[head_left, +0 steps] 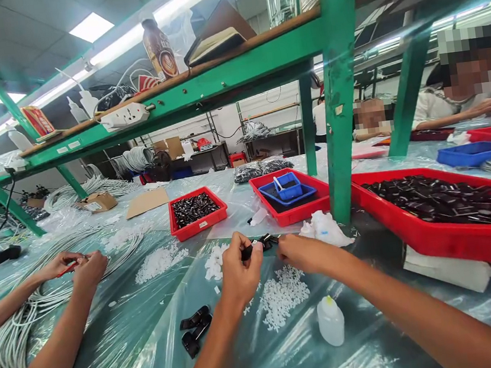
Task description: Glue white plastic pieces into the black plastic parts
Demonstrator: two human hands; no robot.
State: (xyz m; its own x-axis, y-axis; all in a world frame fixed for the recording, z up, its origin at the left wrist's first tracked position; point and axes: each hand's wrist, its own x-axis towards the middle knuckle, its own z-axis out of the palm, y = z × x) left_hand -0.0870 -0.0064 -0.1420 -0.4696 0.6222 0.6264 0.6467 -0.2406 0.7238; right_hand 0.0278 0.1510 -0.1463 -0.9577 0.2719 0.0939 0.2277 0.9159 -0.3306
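Observation:
My left hand [240,268] is closed around a small black plastic part [247,252], gripped between thumb and fingers. Just to the right, my right hand [301,253] has its fingers pinched together at the end of a black piece [268,241] between the two hands. What exactly its fingertips hold is hidden. Below the hands lies a heap of tiny white plastic pieces [284,295]. A white squeeze bottle [331,321] with a yellowish tip stands near my right forearm. Several black parts [196,327] lie left of my left forearm.
A co-worker's hands [77,267] work at left above coiled grey cables [13,356]. Red trays [199,228] of black parts, one large tray [454,242] at right, and a blue bin [288,187] stand behind. A green post [339,107] rises beyond my right hand.

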